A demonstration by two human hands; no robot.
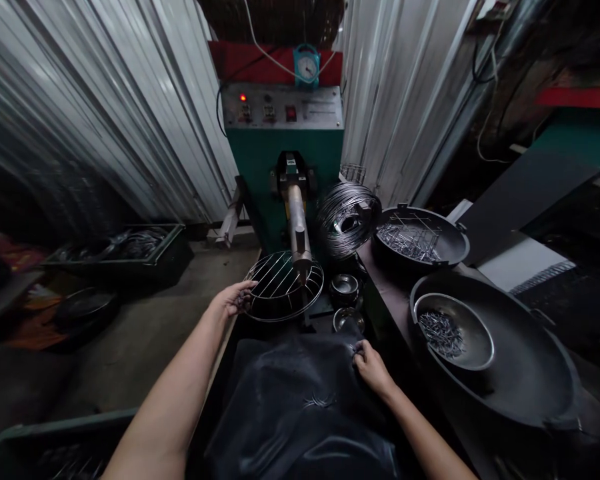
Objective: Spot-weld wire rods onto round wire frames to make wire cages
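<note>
A round wire rack (280, 316) with parallel bars sits under the metal arm (297, 227) of a green machine. My left hand (235, 298) has its fingers closed on the left side of the rack's rim. Dark cloth (300, 373) covers my lap, with a few small metal pieces (319, 401) lying on it. At the cloth's upper right corner is my right hand (365, 360), its fingers pinched together; what is between them is too small to make out. Two small metal bowls (345, 285) stand just beyond that hand.
A wire coil (349, 220) hangs right of the machine (285, 147). Farther right, a black pan (455, 243) holds metal pieces, and a larger pan (525, 360) holds a steel bowl (480, 333) of short pieces. A green crate (115, 267) stands on the left floor.
</note>
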